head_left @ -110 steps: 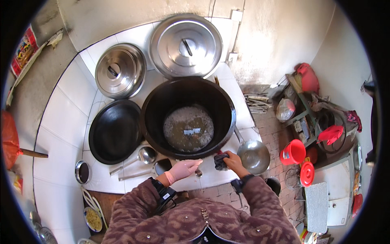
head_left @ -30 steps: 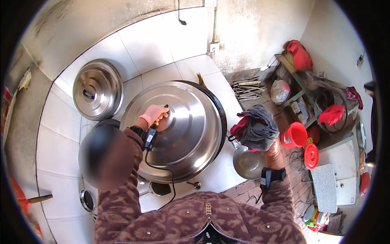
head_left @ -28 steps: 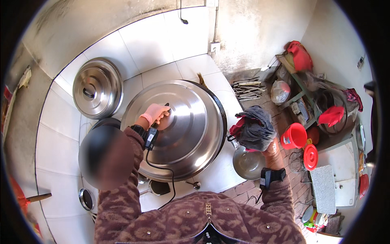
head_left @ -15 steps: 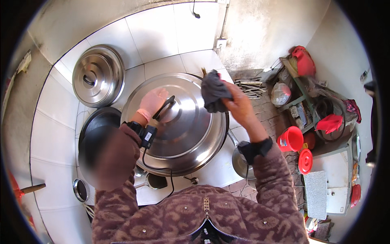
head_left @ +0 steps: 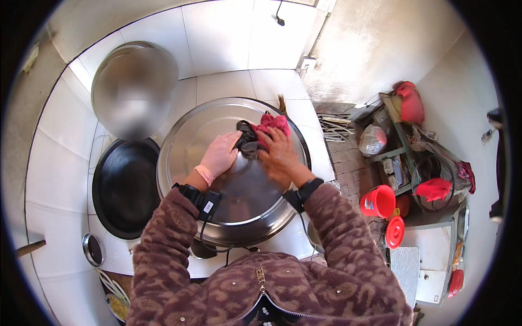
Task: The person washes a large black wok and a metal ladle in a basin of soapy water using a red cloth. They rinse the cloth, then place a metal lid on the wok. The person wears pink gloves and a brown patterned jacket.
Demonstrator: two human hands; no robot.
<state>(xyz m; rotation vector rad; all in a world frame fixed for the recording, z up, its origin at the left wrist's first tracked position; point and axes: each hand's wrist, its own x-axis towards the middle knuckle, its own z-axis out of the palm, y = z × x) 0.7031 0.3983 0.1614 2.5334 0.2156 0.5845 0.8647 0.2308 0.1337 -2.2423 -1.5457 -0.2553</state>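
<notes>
A large domed steel lid point(head_left: 190, 130) covers a wide round pot on the white-tiled counter. My right hand point(head_left: 280, 155) presses a bunched cloth onto the lid's top, fingers closed over it. The cloth point(head_left: 270, 124) is partly dark grey and partly pinkish red. My left hand point(head_left: 219, 156), in a pale pink glove, rests by the lid's middle. Its fingers curl in against the dark side of the cloth. The lid's black handle is hidden around there, so I cannot tell whether the left fingers hold handle or cloth.
Left of the pot lies a wide black pan point(head_left: 126, 187), with a blurred steel lid point(head_left: 133, 89) leaning on the tiles behind it. A small metal bowl point(head_left: 93, 250) sits near left. At right are a red bucket point(head_left: 378, 201), a cluttered shelf point(head_left: 399, 144) and stacked sticks point(head_left: 335, 126).
The right hand has brought the cloth down and left onto the lid's middle, beside the left hand. More red cloth shows. The left forearm no longer crosses the black pan. The view has shifted slightly.
</notes>
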